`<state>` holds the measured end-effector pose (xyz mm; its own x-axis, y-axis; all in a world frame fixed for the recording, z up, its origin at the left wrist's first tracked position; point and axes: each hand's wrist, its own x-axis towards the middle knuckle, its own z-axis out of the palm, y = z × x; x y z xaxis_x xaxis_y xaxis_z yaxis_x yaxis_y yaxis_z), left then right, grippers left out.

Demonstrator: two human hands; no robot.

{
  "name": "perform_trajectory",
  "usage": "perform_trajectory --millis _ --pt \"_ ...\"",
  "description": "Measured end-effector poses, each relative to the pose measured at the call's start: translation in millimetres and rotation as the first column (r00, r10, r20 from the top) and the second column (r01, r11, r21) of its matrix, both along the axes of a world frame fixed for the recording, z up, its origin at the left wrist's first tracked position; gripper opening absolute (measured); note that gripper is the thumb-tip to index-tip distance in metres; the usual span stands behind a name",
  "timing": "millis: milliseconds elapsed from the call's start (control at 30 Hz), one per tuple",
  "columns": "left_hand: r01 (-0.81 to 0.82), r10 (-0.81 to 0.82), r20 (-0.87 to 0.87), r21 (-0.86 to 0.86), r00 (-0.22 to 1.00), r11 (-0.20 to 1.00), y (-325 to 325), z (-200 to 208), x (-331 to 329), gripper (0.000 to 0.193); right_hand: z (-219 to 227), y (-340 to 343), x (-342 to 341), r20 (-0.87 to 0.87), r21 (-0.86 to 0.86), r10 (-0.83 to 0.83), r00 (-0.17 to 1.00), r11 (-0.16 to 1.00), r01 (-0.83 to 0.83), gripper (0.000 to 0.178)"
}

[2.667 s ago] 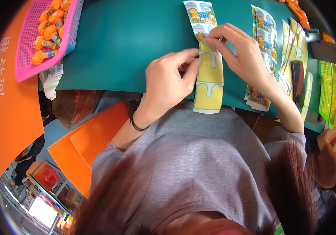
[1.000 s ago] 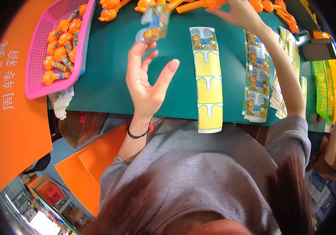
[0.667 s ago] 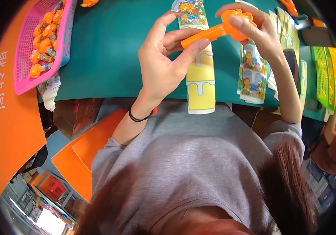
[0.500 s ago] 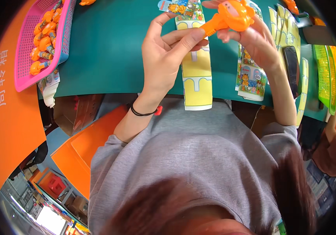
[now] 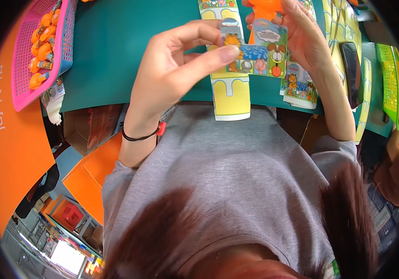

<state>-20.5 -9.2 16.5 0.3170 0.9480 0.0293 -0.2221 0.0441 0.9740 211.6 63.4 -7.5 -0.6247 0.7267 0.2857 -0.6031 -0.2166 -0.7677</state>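
My left hand (image 5: pixel 174 69) pinches a printed cartoon sticker (image 5: pixel 257 52) between thumb and forefinger, its U-shaped sheet spread out toward the right. Behind the sticker's upper part is an orange plastic figure with a handle (image 5: pixel 265 9), cut off by the top edge. My right hand (image 5: pixel 305 44) grips that figure, fingers curled round it. Below both hands a backing strip (image 5: pixel 231 100) with yellow peeled shapes hangs over the table's near edge; farther up it still carries stickers.
A pink basket (image 5: pixel 62 60) of orange figures stands at the left of the green table (image 5: pixel 111 56). Sticker sheets (image 5: pixel 299 90) lie right of the strip, then a dark phone (image 5: pixel 350 69) and a green basket (image 5: pixel 392 88). Another person's arm (image 5: pixel 396 149) shows at far right.
The left hand has let go of the orange figure's handle and moved left, with the sticker now held in front of the strip. The right hand has turned the figure upright, farther up.
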Motion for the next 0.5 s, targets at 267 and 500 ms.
perform_trajectory --millis 267,500 --pt "0.119 -0.134 -0.179 -0.096 0.975 0.988 9 0 6 0.019 13 -15 -2 0.447 -0.150 -0.206 0.870 0.942 0.300 0.045" --pt "0.109 -0.124 -0.191 -0.087 0.974 0.990 11 1 8 0.020 15 -15 -4 0.471 -0.178 -0.225 0.853 0.923 0.341 0.045"
